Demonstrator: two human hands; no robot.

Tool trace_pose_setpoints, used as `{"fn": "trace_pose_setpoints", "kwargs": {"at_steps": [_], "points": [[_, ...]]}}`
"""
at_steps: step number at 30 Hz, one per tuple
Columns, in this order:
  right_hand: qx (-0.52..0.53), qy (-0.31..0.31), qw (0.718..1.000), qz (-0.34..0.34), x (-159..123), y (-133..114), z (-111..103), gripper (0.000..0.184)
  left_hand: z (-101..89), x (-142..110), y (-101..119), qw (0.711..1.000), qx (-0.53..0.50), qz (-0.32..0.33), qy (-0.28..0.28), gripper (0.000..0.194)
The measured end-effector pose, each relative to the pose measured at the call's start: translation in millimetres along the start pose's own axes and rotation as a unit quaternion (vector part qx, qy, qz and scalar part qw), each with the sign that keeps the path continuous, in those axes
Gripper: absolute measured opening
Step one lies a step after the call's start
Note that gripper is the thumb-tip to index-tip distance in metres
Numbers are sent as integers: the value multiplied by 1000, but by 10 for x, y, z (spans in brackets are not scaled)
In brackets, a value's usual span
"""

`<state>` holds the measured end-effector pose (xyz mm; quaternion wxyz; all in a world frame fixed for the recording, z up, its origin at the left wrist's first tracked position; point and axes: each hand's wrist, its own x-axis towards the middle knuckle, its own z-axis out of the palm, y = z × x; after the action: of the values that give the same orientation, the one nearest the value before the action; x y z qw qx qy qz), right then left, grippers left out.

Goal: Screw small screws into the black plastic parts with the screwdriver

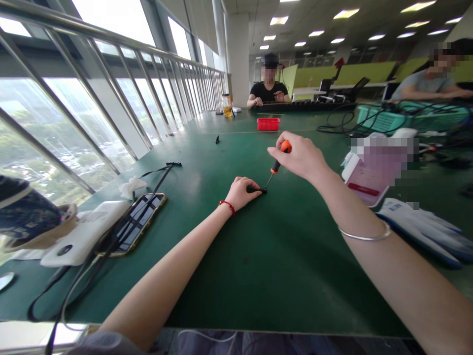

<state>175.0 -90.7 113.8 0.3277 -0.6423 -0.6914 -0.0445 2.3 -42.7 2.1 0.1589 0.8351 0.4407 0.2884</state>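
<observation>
My right hand is closed round an orange-and-black screwdriver, held tilted with its tip down at a small black part on the green table. My left hand is closed on that small black part and pins it to the table top. A red cord is round my left wrist and a silver bangle round my right forearm.
A phone, a white power bank, black straps and a hat lie at the left by the window railing. White-and-blue gloves and a white box lie at the right. A red tray and two seated people are farther back.
</observation>
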Motion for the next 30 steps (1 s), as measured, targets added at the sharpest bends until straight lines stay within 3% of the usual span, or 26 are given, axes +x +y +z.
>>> {"fn": "trace_pose_setpoints", "kwargs": {"at_steps": [3, 6, 12, 16, 22, 26, 30], "points": [[-10, 3, 1000, 4, -2, -1, 0, 33, -1, 0, 1, 1000, -3, -4, 0, 12], [2, 12, 1000, 0, -1, 0, 2, 19, -3, 0, 1, 1000, -2, -6, -1, 13], [6, -11, 1000, 13, -1, 3, 13, 33, 12, 10, -23, 1000, -2, 2, 3, 13], [17, -1, 1000, 2, 6, 15, 7, 20, 25, 15, -40, 1000, 1, 6, 4, 13], [21, 11, 1000, 12, 2, 8, 19, 34, 29, 15, -44, 1000, -2, 5, 3, 14], [55, 18, 998, -1, 2, -3, 48, 20, 26, 15, -42, 1000, -1, 5, 1, 14], [56, -1, 998, 10, 3, -6, 69, 23, 23, 12, -37, 1000, -4, 5, 2, 14]]}}
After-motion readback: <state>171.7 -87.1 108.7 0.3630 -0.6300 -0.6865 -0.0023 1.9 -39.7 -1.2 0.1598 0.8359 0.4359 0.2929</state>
